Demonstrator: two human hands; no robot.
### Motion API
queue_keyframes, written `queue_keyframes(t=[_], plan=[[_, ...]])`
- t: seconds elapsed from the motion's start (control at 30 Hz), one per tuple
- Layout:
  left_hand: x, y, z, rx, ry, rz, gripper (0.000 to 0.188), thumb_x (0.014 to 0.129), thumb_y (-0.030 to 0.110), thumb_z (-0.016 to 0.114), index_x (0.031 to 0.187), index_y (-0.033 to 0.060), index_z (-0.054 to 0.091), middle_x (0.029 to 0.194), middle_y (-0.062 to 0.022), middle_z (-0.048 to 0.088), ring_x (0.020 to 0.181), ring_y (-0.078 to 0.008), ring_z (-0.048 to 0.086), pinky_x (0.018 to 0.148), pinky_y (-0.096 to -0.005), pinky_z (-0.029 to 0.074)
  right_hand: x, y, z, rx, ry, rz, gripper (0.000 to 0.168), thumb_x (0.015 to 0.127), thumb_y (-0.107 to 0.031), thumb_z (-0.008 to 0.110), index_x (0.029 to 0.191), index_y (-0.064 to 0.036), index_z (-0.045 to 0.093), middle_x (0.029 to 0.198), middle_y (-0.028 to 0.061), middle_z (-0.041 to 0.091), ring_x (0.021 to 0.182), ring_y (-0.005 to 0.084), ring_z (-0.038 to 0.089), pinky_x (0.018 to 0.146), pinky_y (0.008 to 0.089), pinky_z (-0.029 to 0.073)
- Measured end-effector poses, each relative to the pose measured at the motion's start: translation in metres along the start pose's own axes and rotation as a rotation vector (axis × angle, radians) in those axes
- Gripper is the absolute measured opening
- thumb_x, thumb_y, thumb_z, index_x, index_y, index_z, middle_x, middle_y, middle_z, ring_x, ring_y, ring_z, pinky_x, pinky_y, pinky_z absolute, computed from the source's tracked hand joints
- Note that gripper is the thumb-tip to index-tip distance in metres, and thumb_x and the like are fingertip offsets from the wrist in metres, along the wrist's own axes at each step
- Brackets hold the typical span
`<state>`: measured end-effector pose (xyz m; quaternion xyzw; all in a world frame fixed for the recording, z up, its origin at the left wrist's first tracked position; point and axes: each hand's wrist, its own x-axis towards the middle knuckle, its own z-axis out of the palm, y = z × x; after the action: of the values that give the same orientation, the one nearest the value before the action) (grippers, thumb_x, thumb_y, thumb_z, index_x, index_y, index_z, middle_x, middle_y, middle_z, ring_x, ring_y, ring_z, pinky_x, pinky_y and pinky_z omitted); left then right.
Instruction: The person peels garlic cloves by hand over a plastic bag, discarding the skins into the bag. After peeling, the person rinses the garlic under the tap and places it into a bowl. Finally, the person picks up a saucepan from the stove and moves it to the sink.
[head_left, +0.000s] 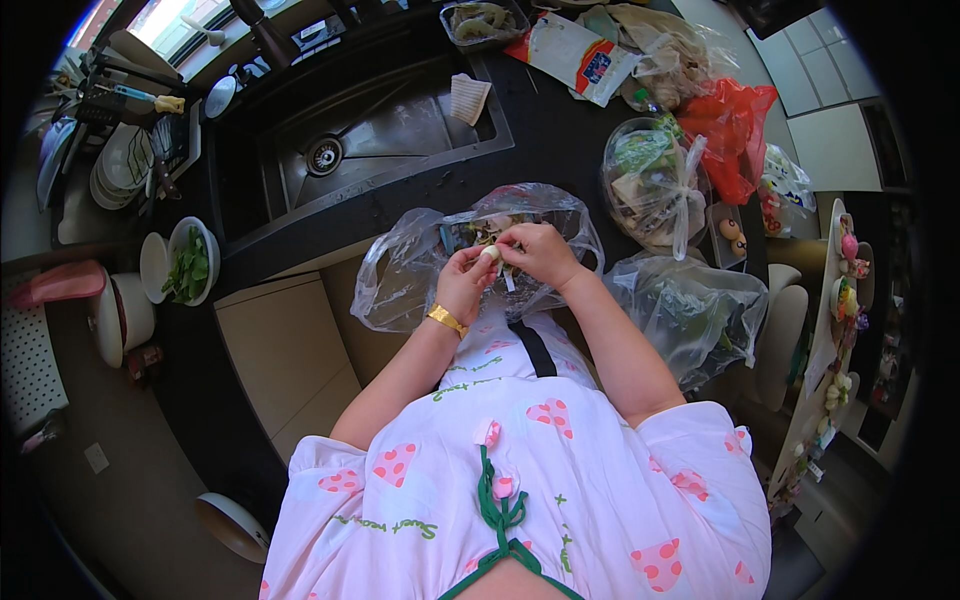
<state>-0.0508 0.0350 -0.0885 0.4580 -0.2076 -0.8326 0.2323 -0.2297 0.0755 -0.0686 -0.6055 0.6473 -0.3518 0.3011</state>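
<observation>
My left hand (463, 281), with a gold bracelet on its wrist, pinches a small pale bulb or clove (490, 253) that looks like garlic. The fingertips of my right hand (541, 253) are closed at the same clove; what exactly they grip is partly hidden. Both hands hover over the mouth of a clear plastic bag (397, 277) at the counter's front edge. Inside that bag lie scraps (474, 231), too jumbled to name.
Behind the bag is a dark sink (390, 135) with a cloth (470, 99). To the right are a bagged bowl of vegetables (649, 180), a red plastic bag (727, 135), eggs (731, 229) and a bag of greens (682, 315). Leafy greens (189, 266) fill a white bowl at left.
</observation>
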Motion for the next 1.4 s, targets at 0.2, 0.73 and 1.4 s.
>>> queue_keyframes(t=[0.2,0.73,1.4], plan=[[0.0,0.0,0.0,0.016,0.004,0.001,0.024,0.093,0.007,0.062,0.115,0.0032,0.056,0.104,-0.0078,0.063,0.088,-0.014,0.062,0.076,-0.0237,0.053,0.001,0.0,0.001,0.033,-0.006,0.038,0.018,0.082,-0.018,0.068,0.089,-0.003,0.07,0.08,0.0135,0.068,0.07,0.0246,0.067,0.065,0.0324,0.053],[0.001,0.0,0.002,-0.044,-0.053,-0.012,0.027,0.093,0.001,0.058,0.119,-0.0003,0.056,0.11,-0.0106,0.063,0.095,-0.0182,0.064,0.08,-0.0242,0.054,-0.002,0.021,0.002,-0.025,-0.034,0.146,0.018,0.081,-0.015,0.063,0.093,-0.005,0.071,0.09,0.0141,0.069,0.082,0.0308,0.067,0.075,0.0362,0.054],[0.004,-0.003,-0.003,-0.106,0.018,-0.024,0.024,0.093,0.005,0.061,0.116,-0.0018,0.059,0.107,-0.0107,0.065,0.093,-0.0185,0.065,0.082,-0.0254,0.055,0.001,-0.001,-0.006,0.017,-0.034,-0.069,0.014,0.081,-0.018,0.07,0.086,-0.005,0.071,0.085,0.0107,0.069,0.077,0.0266,0.067,0.069,0.034,0.053]])
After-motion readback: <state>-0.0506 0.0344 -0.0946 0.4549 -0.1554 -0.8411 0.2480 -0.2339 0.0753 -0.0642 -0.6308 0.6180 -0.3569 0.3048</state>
